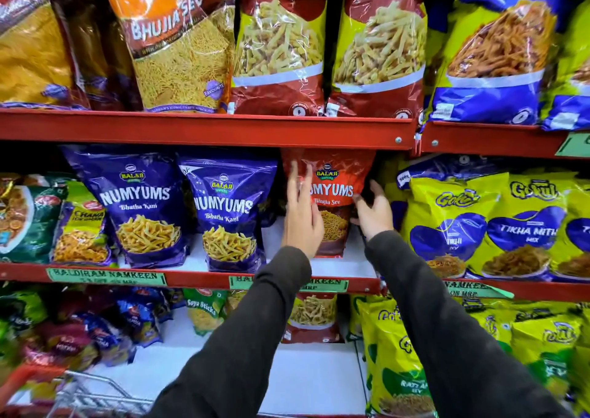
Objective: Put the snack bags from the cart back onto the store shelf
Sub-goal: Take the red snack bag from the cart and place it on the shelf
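Observation:
A red Numyums Bhujia Sev bag (pixel 338 191) stands upright on the middle shelf (pixel 198 278), between the purple Numyums bags and the yellow Gokul bags. My left hand (pixel 301 213) lies flat against the bag's left front, fingers pointing up. My right hand (pixel 373 211) touches the bag's right edge with spread fingers. Neither hand wraps around the bag. Dark sleeves cover both arms. The cart's wire rim (pixel 92 395) shows at the bottom left; its contents are out of view.
Two purple Numyums Bhatha Kani bags (pixel 143 207) stand to the left, yellow Gokul bags (pixel 479 222) to the right. Large sev and gathiya bags fill the red top shelf (pixel 204 128). On the lower shelf, bare white space (pixel 306 376) lies between mixed small bags and yellow bags.

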A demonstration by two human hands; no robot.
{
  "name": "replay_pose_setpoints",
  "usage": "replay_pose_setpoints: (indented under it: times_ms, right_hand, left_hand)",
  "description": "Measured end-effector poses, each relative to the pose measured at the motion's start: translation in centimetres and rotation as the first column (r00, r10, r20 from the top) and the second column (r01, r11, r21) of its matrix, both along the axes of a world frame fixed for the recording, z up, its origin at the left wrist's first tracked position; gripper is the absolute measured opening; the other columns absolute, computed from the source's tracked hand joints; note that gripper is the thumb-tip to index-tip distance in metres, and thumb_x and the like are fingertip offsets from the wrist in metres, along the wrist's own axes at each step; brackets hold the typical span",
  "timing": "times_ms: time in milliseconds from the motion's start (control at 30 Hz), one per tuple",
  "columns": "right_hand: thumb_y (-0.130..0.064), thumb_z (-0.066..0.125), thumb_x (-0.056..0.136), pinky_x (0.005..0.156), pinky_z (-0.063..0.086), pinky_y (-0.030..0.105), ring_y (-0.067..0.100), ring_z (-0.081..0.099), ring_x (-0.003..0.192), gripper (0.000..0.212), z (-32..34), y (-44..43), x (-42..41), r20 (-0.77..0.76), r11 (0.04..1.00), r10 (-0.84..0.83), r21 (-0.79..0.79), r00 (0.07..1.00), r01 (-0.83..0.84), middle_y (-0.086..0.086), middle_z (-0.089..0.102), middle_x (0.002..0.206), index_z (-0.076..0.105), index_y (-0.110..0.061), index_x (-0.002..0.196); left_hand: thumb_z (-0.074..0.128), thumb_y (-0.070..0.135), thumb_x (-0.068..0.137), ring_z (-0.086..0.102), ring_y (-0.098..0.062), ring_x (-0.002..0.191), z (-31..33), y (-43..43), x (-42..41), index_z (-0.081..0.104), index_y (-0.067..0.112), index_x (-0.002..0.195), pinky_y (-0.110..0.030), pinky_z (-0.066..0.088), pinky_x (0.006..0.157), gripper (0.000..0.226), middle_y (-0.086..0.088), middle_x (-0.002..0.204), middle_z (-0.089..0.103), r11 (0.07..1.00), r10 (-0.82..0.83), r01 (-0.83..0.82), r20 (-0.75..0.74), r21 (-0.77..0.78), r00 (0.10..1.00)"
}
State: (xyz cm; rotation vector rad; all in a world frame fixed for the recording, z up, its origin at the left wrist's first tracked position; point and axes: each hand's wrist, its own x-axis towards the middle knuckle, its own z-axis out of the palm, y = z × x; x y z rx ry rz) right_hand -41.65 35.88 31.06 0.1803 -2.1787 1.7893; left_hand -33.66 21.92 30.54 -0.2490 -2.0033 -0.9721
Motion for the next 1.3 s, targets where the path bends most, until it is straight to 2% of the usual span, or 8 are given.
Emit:
replay_pose_setpoints:
  times_ms: [133,233,400,500,667,900,1067,1300]
  right_hand:
    - [-0.031,0.046,0.097,0.11,0.039,0.048,0.032,0.042,0.135,0.051,-3.3,-0.6,1.2,0.148,0.994,0.029,-0.111,0.989,-0.012,0.012,0.043,0.148,0.037,-0.015,0.144]
    - [-0.034,0.037,0.101,0.11,0.025,0.026,0.028,0.038,0.138,0.048,-4.6,-0.8,1.2,0.245,0.983,0.097,-0.176,0.965,-0.054,0.011,0.042,0.15,0.039,-0.011,0.143]
    - [-0.039,0.031,0.101,0.098,0.041,0.038,0.027,0.043,0.135,0.047,-4.9,-1.5,1.9,0.365,0.866,0.367,-0.47,0.856,-0.171,0.003,0.046,0.145,0.034,-0.02,0.145]
    - [-0.038,0.033,0.101,0.093,0.041,0.037,0.028,0.043,0.136,0.048,-4.5,-1.3,2.8,0.364,0.831,0.408,-0.527,0.837,-0.176,0.008,0.042,0.15,0.032,-0.02,0.146]
    - [-0.039,0.035,0.101,0.095,0.04,0.04,0.025,0.046,0.129,0.047,-5.3,-0.2,4.3,0.366,0.872,0.349,-0.463,0.863,-0.156,0.007,0.042,0.15,0.036,-0.022,0.144]
    - [-0.02,0.038,0.101,0.108,0.038,0.052,0.034,0.048,0.13,0.04,-5.8,1.0,6.6,0.364,0.89,0.326,-0.429,0.872,-0.153,0.013,0.049,0.144,0.042,-0.024,0.14]
    - [-0.017,0.043,0.099,0.104,0.042,0.049,0.037,0.049,0.128,0.04,-5.2,1.0,8.0,0.352,0.906,0.309,-0.392,0.883,-0.161,0.016,0.048,0.143,0.044,-0.019,0.14]
    - [-0.028,0.049,0.097,0.111,0.037,0.051,0.037,0.037,0.138,0.06,-4.6,1.5,9.4,0.335,0.95,0.291,-0.213,0.896,-0.229,0.007,0.03,0.157,0.023,-0.024,0.151]
  left_hand:
    - [0.041,0.017,0.097,0.024,-0.008,0.145,-5.8,0.5,0.0,0.027,0.027,0.148,-0.033,0.026,0.119,0.054,0.006,0.156,0.02,0.963,-0.042,0.005,0.13,0.268,0.991]
    - [0.037,0.038,0.1,0.021,-0.023,0.148,-5.9,0.1,-0.8,0.018,0.022,0.152,-0.039,0.018,0.121,0.057,-0.007,0.162,0.015,0.726,-0.222,-0.112,0.385,0.678,0.896]
    - [0.024,0.051,0.099,0.046,-0.019,0.132,-4.5,-1.9,-2.2,0.037,0.024,0.145,-0.035,0.038,0.112,0.054,0.002,0.146,0.042,0.412,-0.599,0.001,0.27,0.911,0.754]
    - [0.029,0.041,0.101,0.058,-0.011,0.096,-4.3,-1.5,-1.8,0.052,0.031,0.124,-0.018,0.055,0.071,0.035,0.0,0.132,0.05,0.422,-0.63,0.018,0.279,0.907,0.725]
    - [0.022,0.024,0.103,0.04,-0.022,0.137,-5.3,-1.2,-0.3,0.029,0.023,0.149,-0.033,0.036,0.105,0.046,-0.008,0.153,0.039,0.479,-0.613,0.066,0.28,0.875,0.739]
    - [0.024,0.019,0.102,0.05,-0.014,0.113,-5.6,-0.9,2.2,0.033,0.026,0.147,-0.027,0.041,0.094,0.046,-0.005,0.139,0.049,0.592,-0.56,0.06,0.357,0.803,0.748]
    - [0.027,0.028,0.099,0.042,-0.024,0.137,-6.3,-0.9,2.9,0.033,0.036,0.146,-0.049,0.03,0.118,0.047,-0.003,0.149,0.046,0.717,-0.483,0.032,0.464,0.696,0.742]
    - [0.039,0.034,0.1,0.03,-0.022,0.145,-5.8,-0.2,4.5,0.026,0.022,0.15,-0.041,0.023,0.122,0.053,-0.005,0.157,0.032,0.829,-0.35,0.003,0.513,0.56,0.784]
